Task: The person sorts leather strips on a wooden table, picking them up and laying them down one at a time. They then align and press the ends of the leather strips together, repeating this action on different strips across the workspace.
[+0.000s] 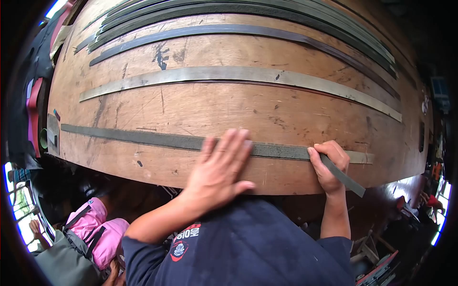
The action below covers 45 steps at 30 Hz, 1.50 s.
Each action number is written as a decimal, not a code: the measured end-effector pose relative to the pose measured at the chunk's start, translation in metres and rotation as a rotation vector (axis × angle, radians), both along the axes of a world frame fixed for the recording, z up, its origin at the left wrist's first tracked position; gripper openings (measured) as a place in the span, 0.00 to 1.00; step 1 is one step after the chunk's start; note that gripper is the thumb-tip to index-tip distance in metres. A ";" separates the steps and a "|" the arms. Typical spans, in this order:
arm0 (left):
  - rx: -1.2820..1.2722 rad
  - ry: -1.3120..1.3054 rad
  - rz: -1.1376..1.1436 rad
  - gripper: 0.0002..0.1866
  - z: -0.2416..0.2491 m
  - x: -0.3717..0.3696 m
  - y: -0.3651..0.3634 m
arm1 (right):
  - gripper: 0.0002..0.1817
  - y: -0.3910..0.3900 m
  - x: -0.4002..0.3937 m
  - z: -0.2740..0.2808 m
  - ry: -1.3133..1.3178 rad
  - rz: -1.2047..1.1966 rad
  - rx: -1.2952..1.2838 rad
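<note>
A long dark grey strip point(143, 138) lies along the near edge of a worn wooden table point(214, 109). My left hand point(220, 167) lies flat on this strip, fingers spread, pressing it down near its middle. My right hand point(329, 164) is closed around a short dark flat tool or strip piece point(346, 178) that sticks out toward the lower right, its upper end touching the long strip. The strip's right end point(360, 157) looks lighter in colour.
Further back on the table lie a lighter metal strip point(238, 75), a dark strip point(214, 31) and several more strips bundled at the far edge point(248, 7). A pink bag point(102, 231) sits below left. Another person's hand point(424, 196) shows at the right edge.
</note>
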<state>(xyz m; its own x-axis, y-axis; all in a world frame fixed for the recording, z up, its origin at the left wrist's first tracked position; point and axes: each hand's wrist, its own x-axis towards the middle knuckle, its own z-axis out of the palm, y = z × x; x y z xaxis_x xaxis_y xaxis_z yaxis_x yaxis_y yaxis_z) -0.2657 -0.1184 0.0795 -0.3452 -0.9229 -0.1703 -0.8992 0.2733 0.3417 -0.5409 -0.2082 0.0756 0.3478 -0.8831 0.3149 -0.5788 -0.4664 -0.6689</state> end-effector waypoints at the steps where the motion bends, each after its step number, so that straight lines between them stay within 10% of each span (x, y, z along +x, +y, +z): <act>1: 0.034 -0.040 0.063 0.47 0.002 0.020 0.008 | 0.07 0.000 0.001 0.001 0.002 0.006 -0.007; 8: -0.336 -0.156 0.500 0.38 0.012 0.085 0.020 | 0.05 0.000 0.005 0.006 -0.022 -0.005 0.008; 14: -0.433 0.340 -0.200 0.22 0.002 -0.058 -0.047 | 0.04 0.002 -0.001 0.001 -0.028 0.023 0.016; 45: -0.324 0.416 -0.035 0.17 0.000 -0.095 -0.066 | 0.13 -0.002 -0.091 0.007 -0.131 -0.200 0.172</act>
<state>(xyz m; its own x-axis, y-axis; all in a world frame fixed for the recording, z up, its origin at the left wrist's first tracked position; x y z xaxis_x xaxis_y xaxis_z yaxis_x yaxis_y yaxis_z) -0.3611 -0.1845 0.0792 -0.3549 -0.8921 0.2796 -0.6938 0.4517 0.5609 -0.6323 -0.2098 0.0822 0.1276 -0.9743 0.1856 -0.5514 -0.2252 -0.8032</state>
